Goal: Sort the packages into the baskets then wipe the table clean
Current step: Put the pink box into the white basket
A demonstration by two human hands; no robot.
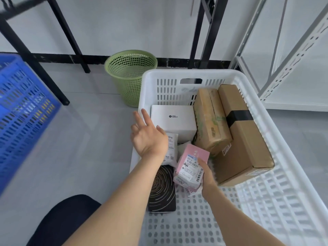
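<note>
A big white slotted basket [276, 201] stands on the floor in front of me. Inside lie a white box [173, 119], two brown cardboard boxes [210, 121] [243, 137], a white labelled pouch [171, 148] and a black packet with a spiral pattern [162, 189]. My right hand [206, 174] grips a pink package with a white shipping label [190, 166] low inside the basket. My left hand [147, 134] hovers over the basket's left rim with fingers spread and holds nothing.
A blue slotted basket [23, 110] stands at the left, blurred. A green mesh bin [130, 75] sits behind the white basket by the wall. Black frame legs [58, 82] cross the floor at the left, and a grey metal shelf [287, 68] stands at the right.
</note>
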